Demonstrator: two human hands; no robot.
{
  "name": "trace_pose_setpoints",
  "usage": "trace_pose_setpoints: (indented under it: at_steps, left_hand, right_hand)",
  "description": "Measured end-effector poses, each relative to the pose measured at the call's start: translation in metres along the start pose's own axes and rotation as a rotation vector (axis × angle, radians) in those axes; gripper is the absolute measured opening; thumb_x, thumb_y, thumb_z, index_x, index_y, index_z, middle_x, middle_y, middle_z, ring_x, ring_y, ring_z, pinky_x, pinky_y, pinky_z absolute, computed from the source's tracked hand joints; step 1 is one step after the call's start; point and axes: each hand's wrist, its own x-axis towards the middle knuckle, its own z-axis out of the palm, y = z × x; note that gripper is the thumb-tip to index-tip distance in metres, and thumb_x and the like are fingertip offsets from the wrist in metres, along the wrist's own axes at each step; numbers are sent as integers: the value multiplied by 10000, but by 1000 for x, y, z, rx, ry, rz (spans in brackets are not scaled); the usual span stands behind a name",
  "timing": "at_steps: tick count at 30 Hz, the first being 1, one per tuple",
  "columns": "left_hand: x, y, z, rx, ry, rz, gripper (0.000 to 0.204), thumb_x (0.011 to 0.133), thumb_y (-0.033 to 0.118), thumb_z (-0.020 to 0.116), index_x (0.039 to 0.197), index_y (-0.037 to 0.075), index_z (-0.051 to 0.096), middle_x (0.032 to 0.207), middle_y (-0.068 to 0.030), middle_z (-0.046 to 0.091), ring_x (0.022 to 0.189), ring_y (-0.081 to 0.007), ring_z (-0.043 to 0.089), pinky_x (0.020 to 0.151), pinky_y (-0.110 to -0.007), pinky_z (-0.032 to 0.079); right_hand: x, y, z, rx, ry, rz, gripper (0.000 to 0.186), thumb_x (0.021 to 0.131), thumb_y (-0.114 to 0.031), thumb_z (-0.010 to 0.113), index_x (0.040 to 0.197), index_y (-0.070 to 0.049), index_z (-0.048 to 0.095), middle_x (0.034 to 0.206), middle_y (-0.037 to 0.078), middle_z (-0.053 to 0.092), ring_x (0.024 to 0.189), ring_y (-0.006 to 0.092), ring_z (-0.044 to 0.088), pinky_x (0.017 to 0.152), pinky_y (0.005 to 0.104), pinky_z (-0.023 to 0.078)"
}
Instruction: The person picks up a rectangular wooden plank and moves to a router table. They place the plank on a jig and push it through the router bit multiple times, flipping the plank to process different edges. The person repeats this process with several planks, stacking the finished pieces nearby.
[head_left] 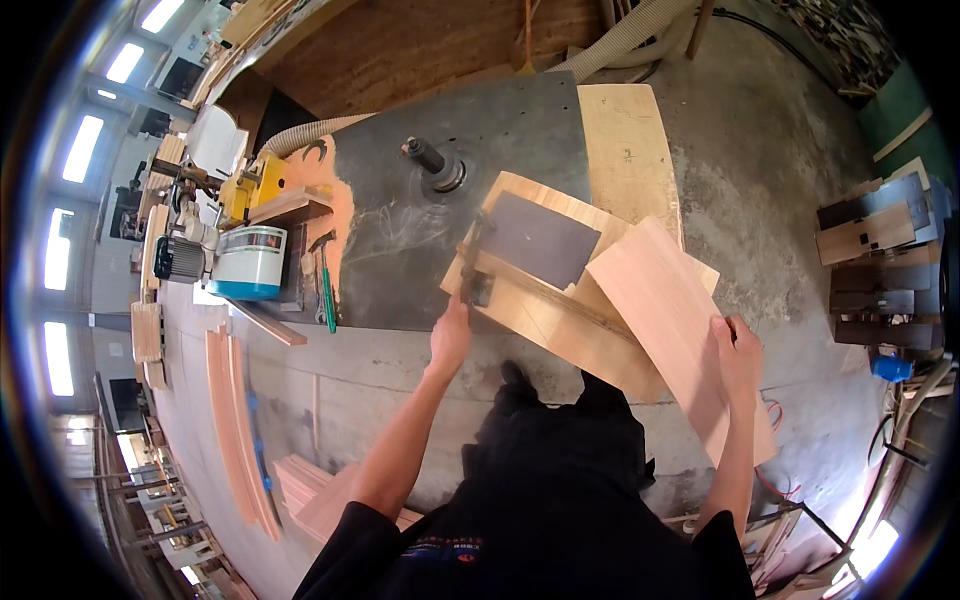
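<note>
While our right hand [738,345] grips the board [655,300], we should steady it level over the jig [555,325]; whether our left hand [452,335] grips the lever [471,264], we cannot tell.

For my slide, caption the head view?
Left hand at a dark fitting on a wooden jig, right hand gripping a wooden board, spindle nearby.

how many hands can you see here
2: the left hand at the left end of the wooden base on the dark table, the right hand gripping the pinkish board.
</note>
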Motion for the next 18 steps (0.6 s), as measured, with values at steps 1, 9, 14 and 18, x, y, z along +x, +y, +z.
trace_pose_setpoints:
  at_steps: [1, 9, 14, 18]
  left_hand:
    - [-6, 5, -6, 14, -66, 18, 434, 1080, 258, 416, 1474, 86, 478, 1032, -318, 682, 983, -555, 613, 829, -620, 465]
    - [-54, 28, -47, 178, -267, 24, 412, 1030, 162, 479, 1382, -52, 460, 848, -330, 695, 818, -509, 685, 746, -629, 520]
    - [-55, 8, -44, 137, -260, 103, 444, 1003, 143, 499, 1397, -57, 455, 837, -301, 704, 813, -505, 688, 755, -608, 539]
    - [-57, 28, -62, 112, -278, 50, 489, 1039, 182, 489, 1449, -81, 451, 815, -253, 716, 764, -440, 711, 709, -545, 567]
  right_hand:
    - [6, -7, 3, -21, -5, -25, 503, 993, -497, 588, 923, -1, 639, 773, 195, 636, 722, 358, 592, 702, 422, 471]
    - [49, -77, 64, -209, -213, -168, 472, 977, -502, 580, 963, -49, 713, 867, 198, 715, 838, 395, 677, 755, 456, 510]
    - [87, -117, 126, -281, -267, -318, 480, 974, -505, 586, 960, -46, 727, 886, 210, 720, 858, 398, 686, 770, 462, 518]
    - [121, -119, 173, -342, -312, -362, 490, 981, -516, 578, 959, -50, 728, 868, 198, 718, 840, 378, 687, 769, 456, 518]
